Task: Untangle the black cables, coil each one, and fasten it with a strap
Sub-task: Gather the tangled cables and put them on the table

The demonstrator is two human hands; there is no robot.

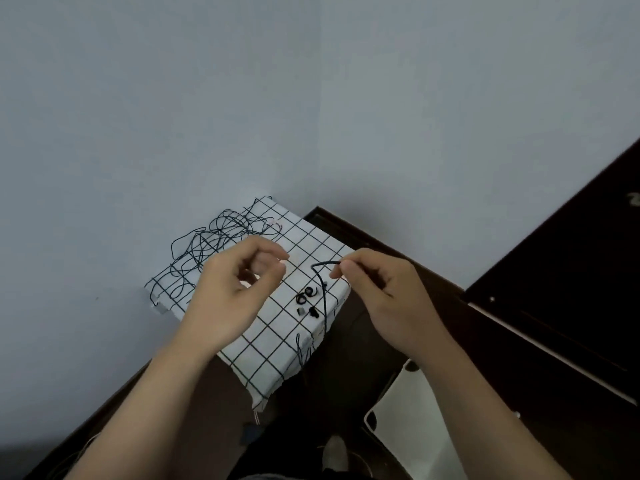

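A tangle of thin black cables [211, 244] lies at the far left of a white cloth with a black grid [273, 344]. My right hand [377, 292] pinches one black cable [323, 271] near its end; the cable bends and hangs down over the cloth's front right edge. My left hand [235, 289] hovers above the cloth with its fingers loosely curled and nothing in them. Several small black straps [306, 296], some rolled into rings, lie on the cloth between my hands.
The cloth covers a small surface set against pale blue-grey walls. A dark wooden cabinet [571, 271] stands to the right. A white object [415, 420] sits on the dark floor at lower right.
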